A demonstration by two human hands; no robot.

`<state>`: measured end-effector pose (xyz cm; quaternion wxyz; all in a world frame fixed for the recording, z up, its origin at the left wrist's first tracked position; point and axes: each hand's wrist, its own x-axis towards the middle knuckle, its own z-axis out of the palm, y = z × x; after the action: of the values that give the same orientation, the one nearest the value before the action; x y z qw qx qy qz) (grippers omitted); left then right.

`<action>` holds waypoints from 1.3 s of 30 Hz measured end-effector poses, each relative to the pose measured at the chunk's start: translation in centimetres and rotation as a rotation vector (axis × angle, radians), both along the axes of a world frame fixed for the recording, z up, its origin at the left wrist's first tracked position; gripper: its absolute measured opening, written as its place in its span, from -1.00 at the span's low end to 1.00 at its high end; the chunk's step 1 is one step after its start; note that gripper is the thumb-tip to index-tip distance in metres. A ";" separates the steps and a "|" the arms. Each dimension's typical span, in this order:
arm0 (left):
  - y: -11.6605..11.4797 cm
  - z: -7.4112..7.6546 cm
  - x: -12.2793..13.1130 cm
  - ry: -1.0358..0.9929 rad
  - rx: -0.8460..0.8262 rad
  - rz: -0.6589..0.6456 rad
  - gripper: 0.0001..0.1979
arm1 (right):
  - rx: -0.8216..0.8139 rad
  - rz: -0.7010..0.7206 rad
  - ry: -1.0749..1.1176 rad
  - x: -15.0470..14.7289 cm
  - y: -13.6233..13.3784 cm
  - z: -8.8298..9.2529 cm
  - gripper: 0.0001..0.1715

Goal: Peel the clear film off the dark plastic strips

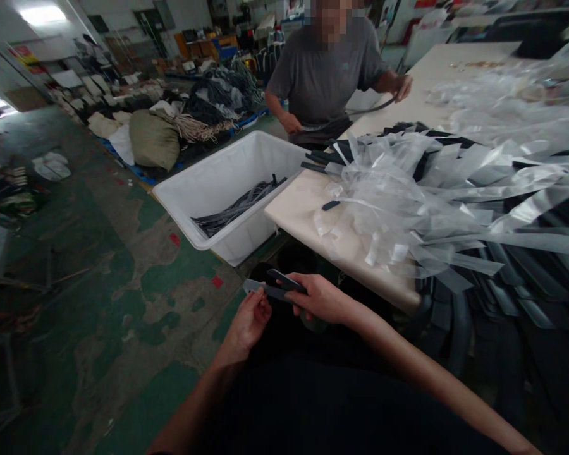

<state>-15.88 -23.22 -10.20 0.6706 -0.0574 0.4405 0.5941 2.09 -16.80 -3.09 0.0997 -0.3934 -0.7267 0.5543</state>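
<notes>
Closely, left fingers (254,303) and right fingers (298,297) clasp a flat, narrow, dark strip (275,292).

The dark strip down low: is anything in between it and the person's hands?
No, nothing visible is in the way: the left hand pinches the dark strip near one end, and the right hand holds it farther along.

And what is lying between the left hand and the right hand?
In the head view, a dark strip spans from the left hand to the right hand.
</notes>
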 end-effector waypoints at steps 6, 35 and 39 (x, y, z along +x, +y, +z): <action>0.0 0.0 0.9 -0.021 -0.016 -0.067 -0.88 | 0.088 -0.038 -0.068 -0.4 0.3 -0.5 -0.59; 0.3 3.3 0.4 -0.170 -0.004 -0.108 -0.81 | 0.220 -0.166 0.581 0.4 0.3 -4.9 -0.62; -0.2 2.8 1.0 -0.164 -0.018 -0.164 -0.77 | 0.494 -0.013 0.568 0.0 -0.1 -4.0 -0.74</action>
<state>-14.88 -23.39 -7.43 0.7502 -0.0758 0.3927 0.5266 2.10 -16.89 -7.05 0.3927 -0.1929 -0.7793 0.4485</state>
